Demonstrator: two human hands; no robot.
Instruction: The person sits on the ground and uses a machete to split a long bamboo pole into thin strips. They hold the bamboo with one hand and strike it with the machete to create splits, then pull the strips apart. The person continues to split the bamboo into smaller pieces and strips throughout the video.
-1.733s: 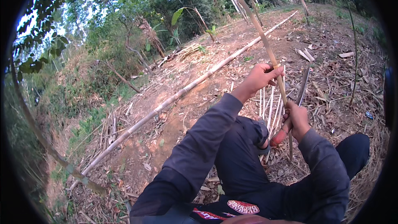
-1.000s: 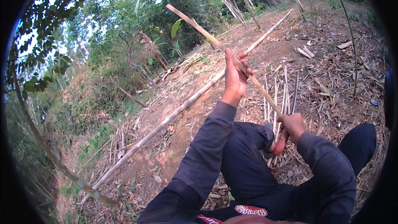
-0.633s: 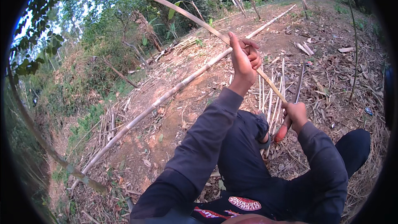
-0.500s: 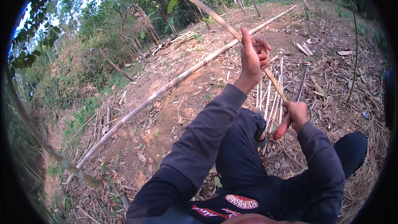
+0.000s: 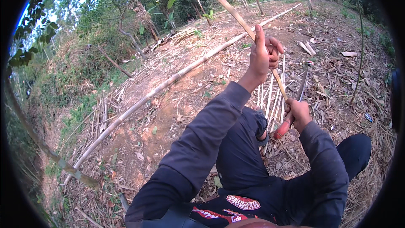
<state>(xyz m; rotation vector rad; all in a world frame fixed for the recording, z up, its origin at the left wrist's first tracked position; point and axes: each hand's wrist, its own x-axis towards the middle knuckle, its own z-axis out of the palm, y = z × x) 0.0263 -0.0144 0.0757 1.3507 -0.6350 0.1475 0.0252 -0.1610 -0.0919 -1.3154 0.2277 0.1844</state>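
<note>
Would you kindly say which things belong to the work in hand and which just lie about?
In the work:
Long, flat tan bamboo strip, from right hand to left hand
Dark-bladed knife with reddish handle, in the right hand
Thin, whitish strips on the ground, probably

Lying about, seemingly:
Long, pale bamboo pole
Two short, flat whitish pieces
Small blue scrap

Apparel comprises two long dark-grey sleeves [image 5: 206, 128] with banded cuffs [image 5: 237, 95] ending at the bare left hand [image 5: 262, 59] and right hand [image 5: 300, 113], dark navy trousers [image 5: 240, 156], and dark cloth bearing a rounded red-and-white emblem [image 5: 243, 202] beside a red-and-white graphic [image 5: 211, 214].
</note>
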